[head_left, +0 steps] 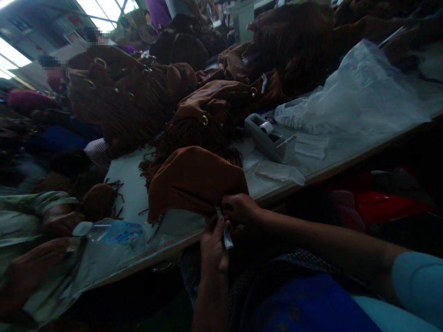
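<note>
Left hand [212,240]: thumb and fingers are closing snugly on a white strip [227,236], pinching it.
Right hand [242,208]: fingers are curling at the bag's edge; what they're gripping, I can't tell.
Brown bag [197,180]: it's resting at the table's [166,246] near edge, touching the right hand.
Tape dispenser [270,138]: it's sitting beyond the bag, toward the right.
Bottle [116,231]: it's lying left, near a co-worker's hands [41,258].

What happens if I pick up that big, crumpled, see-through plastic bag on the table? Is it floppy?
The big, crumpled, see-through plastic bag would probably flop and sag, because it looks thin and wrinkly. It's likely light for its size, since it seems to be mostly puffed-up film. It might feel slippery too, judging by its faint shine.
</note>
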The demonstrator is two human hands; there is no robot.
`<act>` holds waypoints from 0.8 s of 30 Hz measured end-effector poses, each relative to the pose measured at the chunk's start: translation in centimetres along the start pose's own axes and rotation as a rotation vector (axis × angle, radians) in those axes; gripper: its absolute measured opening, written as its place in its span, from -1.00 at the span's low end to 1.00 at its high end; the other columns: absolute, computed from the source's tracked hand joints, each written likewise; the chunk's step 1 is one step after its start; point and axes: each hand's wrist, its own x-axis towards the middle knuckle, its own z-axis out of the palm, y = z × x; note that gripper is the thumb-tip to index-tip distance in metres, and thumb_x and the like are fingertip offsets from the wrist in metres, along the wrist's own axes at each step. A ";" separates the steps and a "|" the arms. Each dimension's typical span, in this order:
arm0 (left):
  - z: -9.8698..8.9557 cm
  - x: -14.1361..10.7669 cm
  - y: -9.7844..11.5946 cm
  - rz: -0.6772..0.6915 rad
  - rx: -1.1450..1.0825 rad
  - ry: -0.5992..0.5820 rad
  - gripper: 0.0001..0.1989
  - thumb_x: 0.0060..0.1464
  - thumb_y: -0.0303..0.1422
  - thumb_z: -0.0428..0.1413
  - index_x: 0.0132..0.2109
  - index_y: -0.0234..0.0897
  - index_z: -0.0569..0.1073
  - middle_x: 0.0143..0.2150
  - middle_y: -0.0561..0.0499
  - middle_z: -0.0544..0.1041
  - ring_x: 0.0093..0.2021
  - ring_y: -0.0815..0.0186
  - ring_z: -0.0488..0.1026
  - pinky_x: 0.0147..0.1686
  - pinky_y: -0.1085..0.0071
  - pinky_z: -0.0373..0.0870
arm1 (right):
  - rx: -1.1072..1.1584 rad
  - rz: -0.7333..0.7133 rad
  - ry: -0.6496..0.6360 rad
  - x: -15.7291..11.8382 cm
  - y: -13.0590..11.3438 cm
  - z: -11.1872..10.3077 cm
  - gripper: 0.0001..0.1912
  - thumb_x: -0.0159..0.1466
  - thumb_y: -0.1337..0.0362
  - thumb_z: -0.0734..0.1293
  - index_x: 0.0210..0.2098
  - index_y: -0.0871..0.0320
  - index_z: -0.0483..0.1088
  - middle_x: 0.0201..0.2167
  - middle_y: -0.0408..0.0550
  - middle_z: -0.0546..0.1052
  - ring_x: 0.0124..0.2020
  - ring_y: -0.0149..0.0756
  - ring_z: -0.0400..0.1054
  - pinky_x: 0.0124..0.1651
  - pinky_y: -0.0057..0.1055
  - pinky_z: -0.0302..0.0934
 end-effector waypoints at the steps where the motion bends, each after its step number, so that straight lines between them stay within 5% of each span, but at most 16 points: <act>1: 0.0 0.0 -0.1 0.001 -0.009 0.004 -0.91 -0.03 -0.57 0.12 -0.31 -0.36 0.44 -0.34 -0.03 0.53 -0.40 0.45 0.48 -0.35 0.57 0.42 | -0.005 -0.012 -0.004 0.0 0.0 0.0 -0.82 0.09 0.22 0.30 -0.38 0.21 0.43 -0.52 -0.12 0.45 -0.56 -0.48 0.17 -0.52 -0.55 -0.14; 10: 0.2 0.3 -1.5 0.160 0.042 -0.024 -0.67 -0.21 -0.40 0.28 -0.22 -0.28 0.44 -0.29 0.00 0.53 -0.32 0.41 0.48 -0.30 0.53 0.39 | -0.029 -0.179 0.029 -0.3 -0.9 -3.7 -0.88 0.17 0.29 0.22 -0.34 0.17 0.37 -0.48 -0.15 0.44 -0.51 -0.49 0.21 -0.48 -0.55 -0.12; 18: -0.8 0.8 -1.9 0.423 0.344 -0.057 -0.73 -0.11 -0.29 0.19 -0.23 -0.33 0.43 -0.30 -0.02 0.53 -0.30 0.34 0.45 -0.34 0.51 0.33 | -0.297 -0.131 -0.169 0.4 -4.3 -4.0 -0.47 0.16 -0.14 0.13 -0.41 0.20 0.45 -0.45 0.06 0.50 -0.45 -0.28 0.32 -0.47 -0.46 -0.03; 24: -1.2 1.1 -2.1 0.524 0.478 -0.013 -0.65 -0.13 -0.29 0.19 -0.15 -0.31 0.41 -0.22 -0.07 0.54 -0.21 0.26 0.46 -0.27 0.44 0.34 | -0.370 -0.092 -0.200 0.5 -4.4 -3.3 -0.72 0.12 0.17 0.21 -0.38 0.20 0.48 -0.40 0.07 0.53 -0.42 -0.24 0.36 -0.48 -0.46 0.01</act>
